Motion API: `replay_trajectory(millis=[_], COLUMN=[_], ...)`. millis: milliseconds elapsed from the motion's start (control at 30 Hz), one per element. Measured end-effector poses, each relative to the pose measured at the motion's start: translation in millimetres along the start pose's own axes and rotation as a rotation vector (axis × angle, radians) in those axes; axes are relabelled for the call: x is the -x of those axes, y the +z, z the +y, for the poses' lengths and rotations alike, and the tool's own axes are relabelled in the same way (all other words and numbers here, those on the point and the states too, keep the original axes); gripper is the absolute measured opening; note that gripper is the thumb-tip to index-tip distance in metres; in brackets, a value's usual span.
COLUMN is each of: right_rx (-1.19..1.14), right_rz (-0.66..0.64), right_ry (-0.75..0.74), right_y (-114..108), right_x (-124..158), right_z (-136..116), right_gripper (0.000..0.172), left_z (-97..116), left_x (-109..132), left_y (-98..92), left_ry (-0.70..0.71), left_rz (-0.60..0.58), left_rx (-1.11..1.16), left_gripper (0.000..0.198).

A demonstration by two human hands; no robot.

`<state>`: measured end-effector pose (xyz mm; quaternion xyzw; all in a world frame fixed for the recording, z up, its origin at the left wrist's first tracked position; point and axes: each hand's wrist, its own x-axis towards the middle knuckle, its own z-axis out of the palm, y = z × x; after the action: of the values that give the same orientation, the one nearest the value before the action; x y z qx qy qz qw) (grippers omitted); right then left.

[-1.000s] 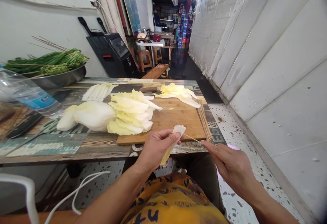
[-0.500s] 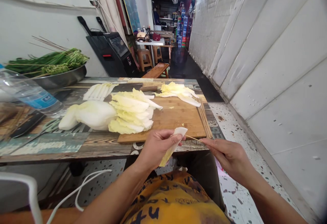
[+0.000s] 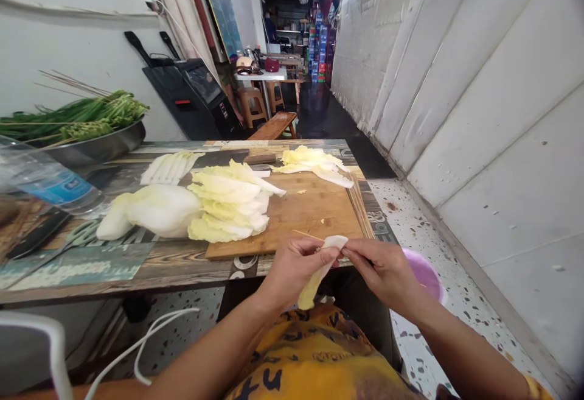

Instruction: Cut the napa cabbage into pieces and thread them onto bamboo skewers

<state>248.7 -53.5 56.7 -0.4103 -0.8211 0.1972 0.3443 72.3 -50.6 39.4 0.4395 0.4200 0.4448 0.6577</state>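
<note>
Pinched in my left hand (image 3: 294,269) is a strip of napa cabbage leaf (image 3: 314,285), its white end up and yellow tip hanging down past the table edge. A thin bamboo skewer (image 3: 305,234) runs through the white end and pokes out on the left. My right hand (image 3: 387,269) is closed on the skewer's other end, close against the leaf. Behind both hands lies a wooden cutting board (image 3: 314,208) with a pile of cabbage leaves (image 3: 228,202) on its left side and more leaves (image 3: 312,161) at its far edge. Loose skewers (image 3: 360,208) lie along its right side.
Left of the board sit a cabbage head (image 3: 159,210), cut strips (image 3: 168,167), scissors (image 3: 82,234), a black-handled knife (image 3: 39,234), a plastic bottle (image 3: 59,187) and a metal bowl of greens (image 3: 95,147). A pink basin (image 3: 426,275) stands on the floor at right.
My right hand has moved left along with the skewer, up to the leaf. The skewer's tip now sticks out beyond the leaf's left side. The view has shifted slightly.
</note>
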Motion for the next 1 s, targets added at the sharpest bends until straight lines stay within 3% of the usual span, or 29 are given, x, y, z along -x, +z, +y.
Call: replay_trajectory(millis=[133, 200, 300, 333, 400, 533, 633, 733, 833, 933, 1000], right_rx=[-0.028, -0.041, -0.065, -0.079, -0.111, -0.142, -0.146, -0.137, -0.090, 0.011, 0.095], right_rz=[0.058, 0.150, 0.254, 0.266, 0.278, 0.302, 0.328, 0.346, 0.359, 0.382, 0.396], right_ry=[0.076, 0.151, 0.255, 0.280, 0.316, 0.380, 0.397, 0.403, 0.382, 0.316, 0.251], right_y=[-11.8, -23.9, -38.2, -40.6, -41.6, -38.3, -38.5, -39.5, -37.3, -32.5, -29.4], right_x=[6.3, 16.3, 36.9, 44.0, 56.7, 73.3, 79.2, 80.6, 77.5, 71.2, 66.5], right_z=[5.5, 12.4, 21.9, 23.7, 25.5, 27.2, 31.0, 35.1, 37.1, 36.5, 34.1], right_gripper=[0.022, 0.019, 0.019, 0.019, 0.019, 0.019, 0.019, 0.019, 0.020, 0.021, 0.020], left_z=[5.6, 14.1, 24.1, 24.8, 22.3, 14.5, 16.3, 23.7, 31.9, 37.7, 38.0], left_x=[-9.2, -26.3, -74.1, -94.3, -135.8, -201.1, -225.3, -232.1, -224.0, -196.0, -164.0], left_y=[-6.1, -13.4, -18.0, -16.2, -7.7, 14.2, 21.7, 21.2, 15.8, 6.0, -0.9], left_ry=[-0.003, 0.080, 0.464, 0.598, 0.707, 0.638, 0.542, 0.531, 0.563, 0.616, 0.677], left_rz=[-0.069, -0.070, 0.079, 0.083, -0.004, -0.222, -0.285, -0.301, -0.297, -0.271, -0.180], left_rx=[-0.119, -0.299, -0.750, -0.926, -1.227, -1.596, -1.681, -1.685, -1.642, -1.576, -1.440], left_gripper=[0.033, 0.037, 0.024, 0.023, 0.026, 0.040, 0.044, 0.036, 0.023, 0.019, 0.024])
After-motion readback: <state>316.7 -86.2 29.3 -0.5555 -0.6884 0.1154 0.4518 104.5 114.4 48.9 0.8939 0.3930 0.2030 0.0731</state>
